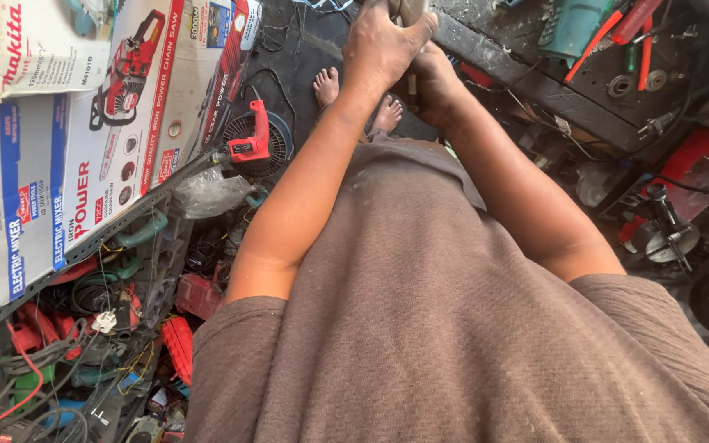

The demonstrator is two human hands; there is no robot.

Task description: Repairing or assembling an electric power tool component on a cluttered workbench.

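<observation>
Gripping together at the far top edge, both hands close round one pale metal piece (410,10), most of it cut off by the frame, so can't tell what kind of tool or part it is. Left hand (383,41) sits on top w/ fingers wrapped over; right hand (430,82) is just under and a bit right, touching the left, fist closed on the same piece. Piece's long axis seems to run near-to-far, up out of view, straight ahead of the body; left hand is the farther one, right nearer. Both forearms stretch far from the brown shirt (453,328), elbows bent, meeting in a V. Bare feet (327,84) show on the dark floor below the hands. At left, a red drill (249,135) rests by a fan guard, near boxed tools (84,123) on a rack; at right, a cluttered bench (584,82) w/ red-handled pliers.
</observation>
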